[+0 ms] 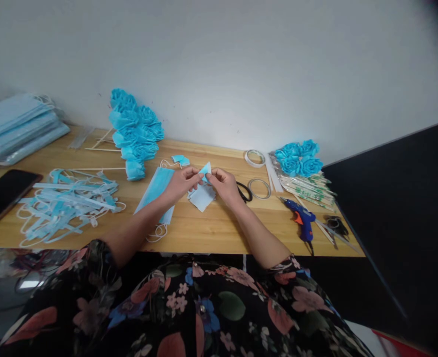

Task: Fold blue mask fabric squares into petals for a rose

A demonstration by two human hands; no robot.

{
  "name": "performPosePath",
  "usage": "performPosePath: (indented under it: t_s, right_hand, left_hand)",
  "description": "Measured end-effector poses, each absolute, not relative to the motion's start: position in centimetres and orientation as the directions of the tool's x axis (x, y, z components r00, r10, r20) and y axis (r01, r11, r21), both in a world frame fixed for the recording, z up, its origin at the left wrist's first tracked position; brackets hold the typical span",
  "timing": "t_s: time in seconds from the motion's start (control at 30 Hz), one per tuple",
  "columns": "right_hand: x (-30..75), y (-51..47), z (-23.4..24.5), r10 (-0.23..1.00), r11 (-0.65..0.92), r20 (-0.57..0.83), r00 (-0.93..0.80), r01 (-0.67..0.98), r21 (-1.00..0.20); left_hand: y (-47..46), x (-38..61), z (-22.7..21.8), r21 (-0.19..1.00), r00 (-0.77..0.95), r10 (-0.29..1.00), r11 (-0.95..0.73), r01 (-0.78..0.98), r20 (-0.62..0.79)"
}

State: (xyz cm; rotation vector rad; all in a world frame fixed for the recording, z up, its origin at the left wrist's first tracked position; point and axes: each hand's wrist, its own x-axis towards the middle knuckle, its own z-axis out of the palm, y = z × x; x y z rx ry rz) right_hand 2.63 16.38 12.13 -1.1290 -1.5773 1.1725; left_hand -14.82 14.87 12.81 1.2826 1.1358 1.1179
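Observation:
A small folded piece of light blue mask fabric [206, 169] is pinched between both hands above the middle of the table. My left hand [183, 183] grips its left side, fingers closed. On its right side my right hand [222, 184] has thumb and fingers pressed together. Just below lie cut pale squares of fabric [203, 198]. Under my left forearm rests a blue face mask [158, 186] with ear loops, partly hidden. A small blue scrap [181, 159] lies behind my left hand. The black handles of scissors [245, 192] show beside my right hand.
Blue fabric flowers on sticks [137, 131] lie at back left, more flowers [298, 157] at right. Cut strips [70, 203], a phone [8, 196] and stacked masks [18, 129] occupy the left. Tape rolls [259, 189], a glue gun [301, 218] and wrapped sticks [310, 191] lie right.

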Motion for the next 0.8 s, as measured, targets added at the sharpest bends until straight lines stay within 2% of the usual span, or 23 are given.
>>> performPosePath:
  t_s: [0.27,0.43,0.53,0.67,0.8]
  right_hand:
    - [2.49,16.4,12.33,0.963,0.135,0.097,-0.251,0.138,-0.981]
    - [2.7,16.76,12.03,0.974,0.158,0.137,-0.181,0.109,-0.981]
    - [2.85,16.82,12.04,0.967,0.145,0.124,-0.221,0.081,-0.986]
    - [2.77,16.57,12.43,0.951,0.143,0.102,-0.292,0.125,-0.982]
    - [2.57,16.36,12.49,0.955,0.131,0.086,-0.283,0.146,-0.981]
  left_hand:
    - [15.03,-14.98,12.29,0.999,0.144,0.99,-0.009,0.034,0.004]
    - [14.96,-14.95,12.29,0.999,0.157,0.987,0.015,0.042,-0.021]
    - [15.13,-15.01,12.25,0.999,0.131,0.991,0.019,0.035,-0.023]
    - [15.3,-15.03,12.1,0.999,0.108,0.994,0.02,0.028,-0.023]
    - [15.18,-14.9,11.94,1.0,0.117,0.993,0.017,0.026,-0.02]
